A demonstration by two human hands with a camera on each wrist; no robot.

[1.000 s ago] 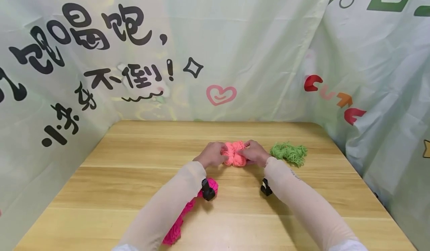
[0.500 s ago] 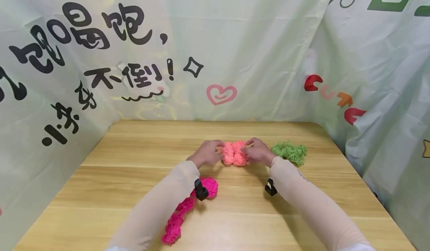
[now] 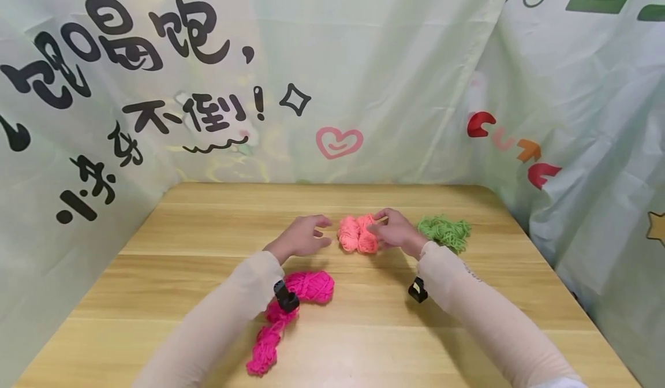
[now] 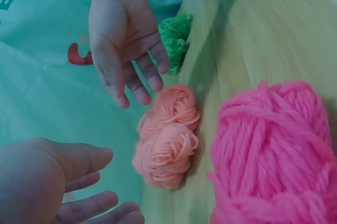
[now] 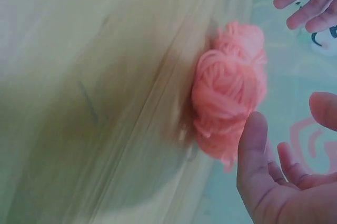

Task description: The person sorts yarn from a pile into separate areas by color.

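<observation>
A coral bundle of yarn (image 3: 357,234), pinched in at its middle, lies on the table between the two hands. To its left, my left hand (image 3: 301,237) hovers with fingers spread and nothing in them; in the left wrist view its thumb and fingers (image 4: 87,208) are apart from the yarn. My right hand (image 3: 397,230) is at the bundle's right side, fingers loosely extended. The right wrist view shows its thumb (image 5: 253,148) close to the coral yarn (image 5: 229,95); whether they touch I cannot tell.
Green yarn (image 3: 445,233) lies to the right, beyond the right hand. A long magenta yarn piece (image 3: 312,287) stretches toward the front, partly under the left forearm. The wooden table (image 3: 374,342) meets a printed curtain (image 3: 395,88) at the back and sides.
My left hand has drawn away leftward from the coral yarn, its fingers spreading. My right hand has loosened and remains close by. More of the magenta yarn shows now.
</observation>
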